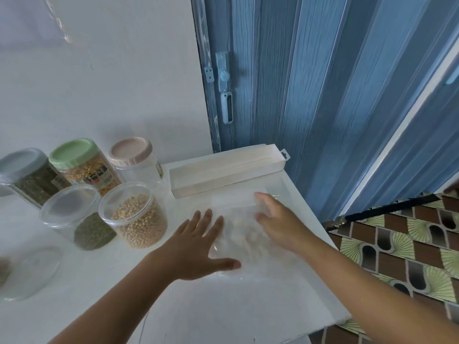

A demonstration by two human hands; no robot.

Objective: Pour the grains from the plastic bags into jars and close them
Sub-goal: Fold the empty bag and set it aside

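So your left hand [198,247] and right hand [279,223] lie flat, fingers spread, on the empty clear plastic bag [244,240], gripping nothing, right of the soybean jar [135,216].

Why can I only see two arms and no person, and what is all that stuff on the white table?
The camera sits on the person's head and looks down, so you see only their arms. The left hand and the right hand lie with straight fingers on a flat clear plastic bag, pressing it onto the white table. Neither hand holds anything. To the left stand five jars: a clear-lidded jar of pale round grains, one of green grains, a green-lidded jar of yellow grains, a grey-lidded jar and an empty-looking pink-lidded jar. Behind the bag lies a long white box.
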